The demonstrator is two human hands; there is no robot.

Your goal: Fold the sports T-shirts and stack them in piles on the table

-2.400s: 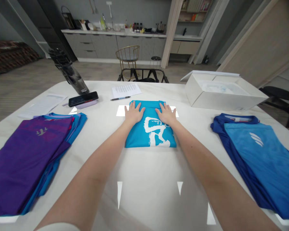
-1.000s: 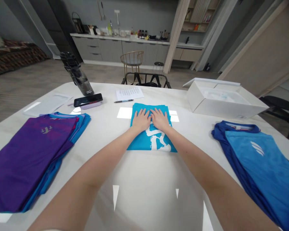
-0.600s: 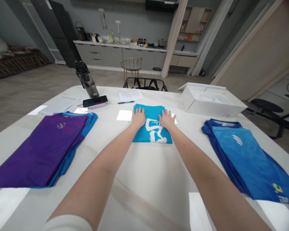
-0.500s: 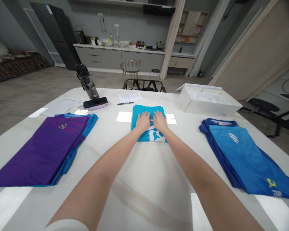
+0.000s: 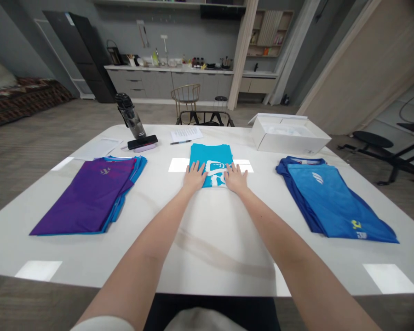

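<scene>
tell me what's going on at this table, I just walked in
A person has both hands on a folded teal cloth with white lettering, in the middle of the white table. The left hand is at its near left corner and the right hand at its near right corner, fingers spread. A pile of shirts, purple on top, lies to the left, and blue shirts lie to the right, nearer than an open white box.

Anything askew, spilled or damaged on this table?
No spill or damage shows, and the turquoise garment lies flat. Slightly askew: on the left, blue layers stick out past the purple garment; on the right, the light blue garment sits off line with the dark blue garment beneath.
</scene>
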